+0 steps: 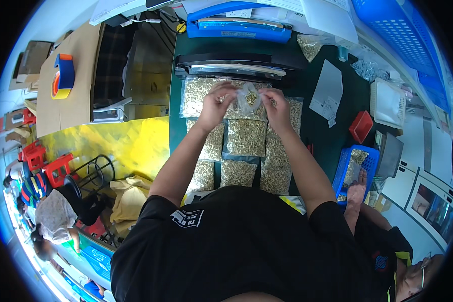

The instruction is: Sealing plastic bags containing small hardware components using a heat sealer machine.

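Between my hands a small clear plastic bag (250, 96) of tiny gold-coloured pieces is held with its mouth spread. My left hand (217, 103) pinches its left edge, and the fingers of my right hand (277, 104) pinch the right edge. Below it, filled clear bags (245, 138) of similar pieces lie flat in rows on the dark green table (317, 131). The small bag hangs over the far row. Too small to make out is the exact kind of the pieces.
A long black holder (226, 63) stands behind the bags, with a blue file box (241, 31) farther back. At right are a red tray (361, 127), a white basket (387, 103) and a blue basket (371, 163), where another person's hand (358, 190) reaches in. Cardboard (70, 100) stands left.
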`<state>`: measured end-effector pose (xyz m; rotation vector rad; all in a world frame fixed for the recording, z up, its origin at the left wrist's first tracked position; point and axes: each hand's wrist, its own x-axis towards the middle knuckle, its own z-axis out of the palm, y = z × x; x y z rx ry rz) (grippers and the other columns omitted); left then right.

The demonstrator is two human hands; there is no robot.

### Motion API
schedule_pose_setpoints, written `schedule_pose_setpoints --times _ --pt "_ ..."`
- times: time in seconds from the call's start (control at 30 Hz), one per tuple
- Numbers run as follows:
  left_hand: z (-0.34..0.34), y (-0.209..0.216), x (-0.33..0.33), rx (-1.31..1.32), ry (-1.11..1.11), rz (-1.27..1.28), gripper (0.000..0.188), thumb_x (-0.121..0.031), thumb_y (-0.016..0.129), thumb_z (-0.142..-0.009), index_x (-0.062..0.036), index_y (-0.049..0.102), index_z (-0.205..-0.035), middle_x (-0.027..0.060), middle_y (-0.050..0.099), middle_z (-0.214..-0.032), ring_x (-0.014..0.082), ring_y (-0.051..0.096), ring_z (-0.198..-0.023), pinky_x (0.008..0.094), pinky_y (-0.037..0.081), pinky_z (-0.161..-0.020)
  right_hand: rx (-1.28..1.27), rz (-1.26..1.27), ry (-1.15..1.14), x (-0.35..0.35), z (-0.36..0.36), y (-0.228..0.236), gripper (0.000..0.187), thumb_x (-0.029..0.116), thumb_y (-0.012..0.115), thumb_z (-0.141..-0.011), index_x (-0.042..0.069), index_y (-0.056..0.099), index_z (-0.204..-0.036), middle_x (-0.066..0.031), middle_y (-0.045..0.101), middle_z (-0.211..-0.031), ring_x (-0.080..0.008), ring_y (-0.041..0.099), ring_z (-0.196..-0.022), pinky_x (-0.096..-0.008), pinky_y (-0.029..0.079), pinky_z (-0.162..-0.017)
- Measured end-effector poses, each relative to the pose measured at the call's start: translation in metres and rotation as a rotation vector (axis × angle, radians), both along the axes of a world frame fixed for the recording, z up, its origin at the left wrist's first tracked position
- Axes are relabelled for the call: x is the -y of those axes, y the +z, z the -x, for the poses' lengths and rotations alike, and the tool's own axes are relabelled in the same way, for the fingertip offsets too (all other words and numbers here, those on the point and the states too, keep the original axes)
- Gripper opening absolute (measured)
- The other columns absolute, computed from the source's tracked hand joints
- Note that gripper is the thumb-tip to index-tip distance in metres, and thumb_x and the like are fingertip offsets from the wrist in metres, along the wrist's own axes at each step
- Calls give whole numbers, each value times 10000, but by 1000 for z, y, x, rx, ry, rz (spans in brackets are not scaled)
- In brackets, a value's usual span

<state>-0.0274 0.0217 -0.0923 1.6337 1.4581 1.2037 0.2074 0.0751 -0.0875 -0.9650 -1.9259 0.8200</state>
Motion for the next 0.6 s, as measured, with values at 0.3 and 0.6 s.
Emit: schedule_pose_setpoints --times 0.3,0.6 --pt "16 -20 9 708 98 514 243 -273 650 -1032 -49 745 -1020 -4 714 -954 78 585 -933 272 457 -891 -602 875 -38 -4 -18 -40 230 176 596 -1024 -14 706 -1091 -45 715 -1070 -114 619 -1038 -283 437 -972" --pt "6 -8 3 290 186 214 239 -225 651 -1021 -7 718 -945 46 690 -861 176 602 -796 316 470 -776 -401 640 -94 -4 -6 -11 260 214 591 -1052 -4 728 -1090 -38 731 -985 -72 610 -865 -239 466 -790"
